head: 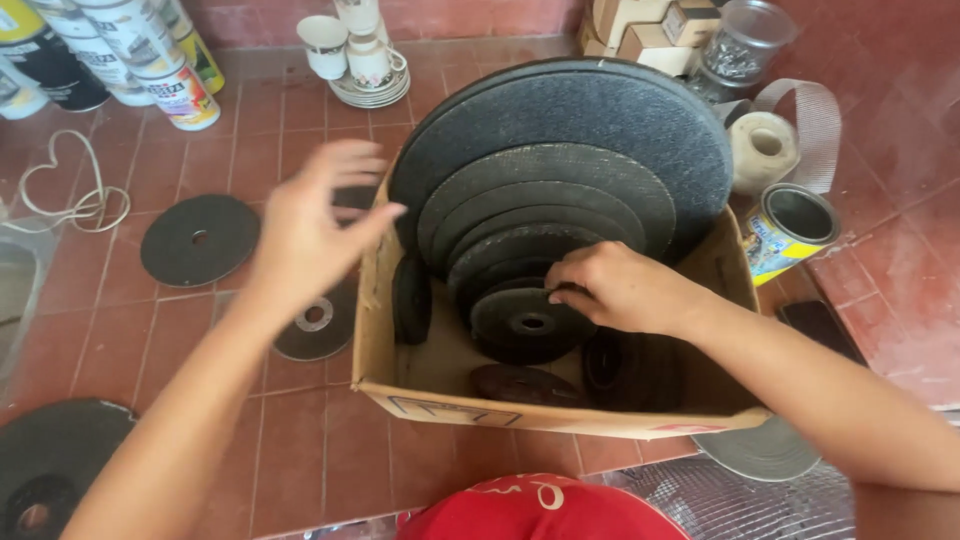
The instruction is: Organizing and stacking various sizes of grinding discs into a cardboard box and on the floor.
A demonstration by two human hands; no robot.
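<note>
A cardboard box (375, 350) sits on the red tiled floor (320, 450), and a row of dark grinding discs (560, 160) leans upright inside it, ranked from the biggest at the far wall to the smallest in front. The right hand (620, 288) reaches into the box with its fingers curled over the top edge of the small front disc (530, 322), pinching it; that disc stands against the others near the middle of the box. The left hand (310, 225) hovers just outside the box's left wall, fingers spread wide and holding nothing. Below that hand, on the floor beside the box, lies a flat disc with a metal centre (315, 325), and further left of the box lies another dark disc (200, 240). Right of the box stands an open yellow tin (790, 230), with a roll of twine (762, 150) just behind it. Beyond the box's far left corner, cups sit on stacked saucers (365, 60).
</note>
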